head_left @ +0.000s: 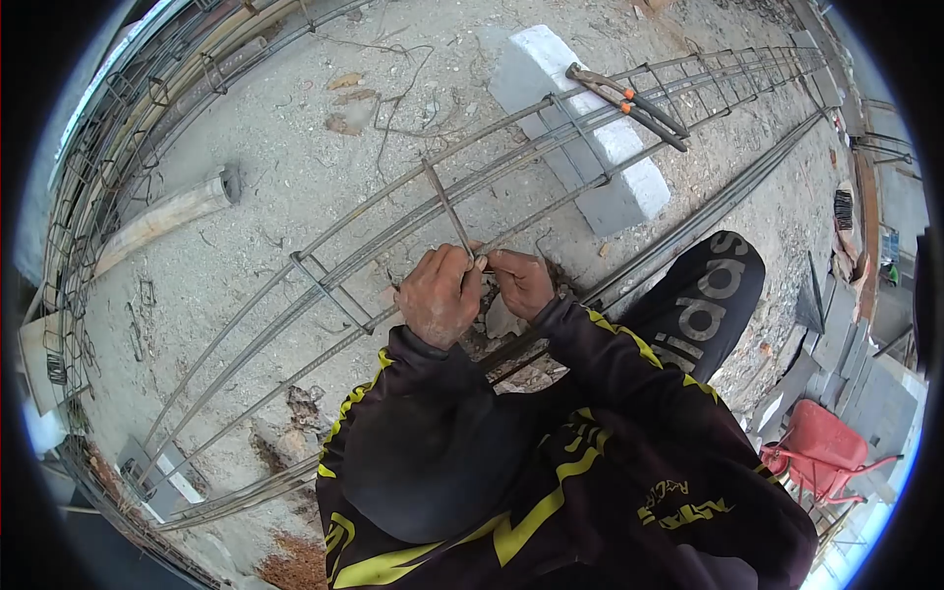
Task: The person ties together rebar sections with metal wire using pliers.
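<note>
"In the head view, where are our hands?"

"Our left hand (439,297) and right hand (523,283) meet at the lower end of the stirrup (448,208), on the rebar cage (385,232)."

"Is our grip open?"

"Both are closed, fingertips pinched; we can't tell on what."

"And the pliers (629,104)?"

"Lying across the cage, over the white-topped block (637,183)."

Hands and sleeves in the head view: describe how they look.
Both the left hand and the right hand are bare, without gloves. The left sleeve and right sleeve are long, near-black, with jagged bright yellow markings along them.
</note>
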Available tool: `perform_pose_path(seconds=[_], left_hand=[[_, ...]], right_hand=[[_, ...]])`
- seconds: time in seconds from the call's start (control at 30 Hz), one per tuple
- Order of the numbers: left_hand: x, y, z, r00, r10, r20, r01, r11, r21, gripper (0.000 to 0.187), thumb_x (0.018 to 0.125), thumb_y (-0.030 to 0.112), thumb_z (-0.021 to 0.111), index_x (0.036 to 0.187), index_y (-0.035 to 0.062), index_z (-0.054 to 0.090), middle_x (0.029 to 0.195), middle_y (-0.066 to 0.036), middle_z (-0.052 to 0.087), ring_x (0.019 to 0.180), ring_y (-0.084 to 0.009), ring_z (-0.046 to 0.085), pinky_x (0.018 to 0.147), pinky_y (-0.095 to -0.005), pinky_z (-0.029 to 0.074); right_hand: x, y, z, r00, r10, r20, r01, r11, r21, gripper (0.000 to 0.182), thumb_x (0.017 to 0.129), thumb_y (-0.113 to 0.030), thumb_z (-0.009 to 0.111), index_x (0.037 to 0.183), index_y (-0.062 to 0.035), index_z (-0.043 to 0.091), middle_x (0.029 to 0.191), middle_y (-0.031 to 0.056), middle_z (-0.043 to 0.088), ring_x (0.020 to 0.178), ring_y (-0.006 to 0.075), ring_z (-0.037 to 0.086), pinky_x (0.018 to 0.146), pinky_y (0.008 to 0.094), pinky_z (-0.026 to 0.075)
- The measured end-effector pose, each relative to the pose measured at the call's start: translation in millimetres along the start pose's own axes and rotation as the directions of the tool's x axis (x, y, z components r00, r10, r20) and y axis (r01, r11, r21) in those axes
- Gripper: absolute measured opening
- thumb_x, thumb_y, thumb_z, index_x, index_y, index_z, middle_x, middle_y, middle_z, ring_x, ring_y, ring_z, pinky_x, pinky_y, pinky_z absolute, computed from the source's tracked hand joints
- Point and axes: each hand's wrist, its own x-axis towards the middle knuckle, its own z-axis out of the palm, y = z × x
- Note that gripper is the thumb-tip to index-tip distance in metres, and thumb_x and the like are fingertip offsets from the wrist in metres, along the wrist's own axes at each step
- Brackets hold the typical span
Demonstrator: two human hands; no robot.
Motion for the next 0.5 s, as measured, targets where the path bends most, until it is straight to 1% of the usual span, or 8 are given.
perform_pose_path(seconds=[0.03, 0.07, 0.13, 0.23, 0.33, 0.43, 0.47, 0.5], left_hand=[[-0.1, -0.6, 2.1, 1.000, 0.019, -0.017, -0.019, 1.000, -0.014, 0.022, 0.079, 0.005, 0.075, 0.076, 0.0023, 0.054, 0.072, -0.012, 0.055, 0.066, -0.0339, 0.058, 0.057, -0.0399, 0.045], [0.4, -0.9, 3.6, 0.999, 0.036, -0.036, -0.037, 0.999, -0.026, 0.022, 0.079, 0.005, 0.075, 0.076, 0.0021, 0.054, 0.072, -0.012, 0.055, 0.066, -0.0338, 0.058, 0.057, -0.0398, 0.045], [0.8, -1.1, 3.5, 0.999, 0.034, -0.021, -0.034, 0.999, -0.001, 0.023, 0.079, 0.005, 0.075, 0.075, 0.0018, 0.053, 0.072, -0.012, 0.055, 0.067, -0.0335, 0.058, 0.057, -0.0397, 0.045], [-3.3, -1.2, 1.7, 1.000, 0.021, -0.005, -0.021, 0.999, 0.025, 0.024, 0.078, 0.005, 0.076, 0.074, 0.0019, 0.052, 0.072, -0.012, 0.054, 0.066, -0.0331, 0.057, 0.056, -0.0395, 0.045], [-2.0, -1.1, 3.1, 0.999, 0.047, -0.020, -0.045, 0.997, 0.058, 0.024, 0.078, 0.004, 0.076, 0.074, 0.0025, 0.052, 0.072, -0.012, 0.054, 0.066, -0.0327, 0.057, 0.056, -0.0391, 0.044], [-3.9, -1.3, 1.7, 0.996, 0.091, -0.011, -0.090, 0.991, 0.094, 0.024, 0.077, 0.005, 0.076, 0.073, 0.0028, 0.052, 0.072, -0.011, 0.054, 0.066, -0.0320, 0.057, 0.056, -0.0388, 0.044], [-4.3, -1.5, 1.3, 0.994, 0.107, -0.006, -0.105, 0.989, 0.105, 0.025, 0.077, 0.005, 0.077, 0.073, 0.0029, 0.052, 0.072, -0.011, 0.054, 0.066, -0.0318, 0.057, 0.056, -0.0388, 0.044], [-5.6, -3.0, 0.7, 0.992, 0.123, 0.021, -0.124, 0.987, 0.101, 0.021, 0.076, 0.004, 0.074, 0.076, 0.0035, 0.053, 0.075, -0.011, 0.054, 0.069, -0.0306, 0.057, 0.056, -0.0385, 0.046]], right_hand=[[4.4, 1.2, -1.0, 0.998, -0.039, 0.041, 0.044, 0.992, -0.120, 0.016, 0.088, 0.000, 0.054, 0.097, -0.0013, 0.067, 0.082, 0.0156, 0.066, 0.071, 0.0401, 0.064, 0.063, 0.0420, 0.052], [7.9, 7.1, 0.2, 0.997, -0.050, 0.067, 0.061, 0.984, -0.167, 0.016, 0.087, 0.000, 0.054, 0.096, -0.0019, 0.067, 0.081, 0.0158, 0.065, 0.072, 0.0404, 0.064, 0.062, 0.0432, 0.052], [9.9, 19.1, 7.8, 0.990, -0.068, 0.126, 0.099, 0.963, -0.251, 0.015, 0.087, -0.001, 0.054, 0.095, -0.0032, 0.067, 0.080, 0.0163, 0.064, 0.072, 0.0411, 0.063, 0.061, 0.0457, 0.051], [11.3, -7.6, -4.7, 0.982, -0.179, 0.057, 0.188, 0.954, -0.234, 0.018, 0.086, -0.003, 0.056, 0.100, -0.0049, 0.067, 0.081, 0.0160, 0.065, 0.072, 0.0400, 0.064, 0.061, 0.0470, 0.051], [-10.6, -33.0, -7.9, 1.000, -0.020, -0.005, 0.018, 0.946, -0.324, 0.021, 0.086, -0.005, 0.056, 0.105, -0.0054, 0.065, 0.083, 0.0158, 0.066, 0.072, 0.0396, 0.064, 0.062, 0.0476, 0.051], [-15.7, -62.8, -15.4, 0.997, 0.082, -0.015, -0.082, 0.936, -0.343, 0.022, 0.088, -0.007, 0.057, 0.109, -0.0045, 0.064, 0.081, 0.0144, 0.069, 0.071, 0.0382, 0.066, 0.064, 0.0460, 0.052], [-15.7, -67.0, -17.3, 0.987, 0.159, -0.016, -0.158, 0.958, -0.240, 0.021, 0.089, -0.008, 0.056, 0.108, -0.0040, 0.064, 0.080, 0.0144, 0.069, 0.071, 0.0379, 0.066, 0.064, 0.0456, 0.052], [-16.3, -70.4, -18.9, 0.972, 0.236, -0.007, -0.235, 0.963, -0.134, 0.020, 0.089, -0.009, 0.056, 0.107, -0.0035, 0.064, 0.078, 0.0145, 0.070, 0.071, 0.0375, 0.067, 0.065, 0.0452, 0.052]])
